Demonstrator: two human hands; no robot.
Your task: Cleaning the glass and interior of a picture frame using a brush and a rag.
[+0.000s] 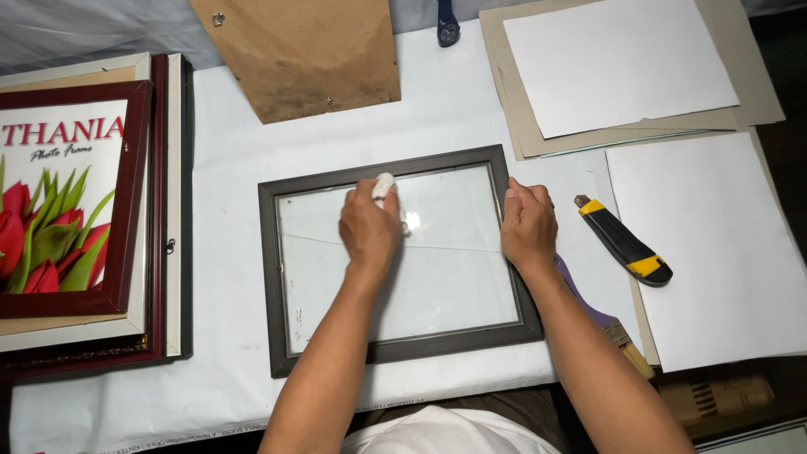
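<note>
Your left hand (pixel 368 229) closes its fingers around a small white cloth (pixel 385 187), pressing it to the glass (pixel 437 277) of the dark picture frame (pixel 277 277); your right hand (pixel 528 225) lies flat on the frame's right rail, gripping nothing, apparently steadying it; the frame lies at the centre of the white-covered table (pixel 227 168); a utility knife (pixel 624 242) rests just right.

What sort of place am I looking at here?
Probably a picture-framing workbench: a glazed dark frame being wiped with a cloth, stacked frames at the left, and a utility knife beside cut boards.
</note>
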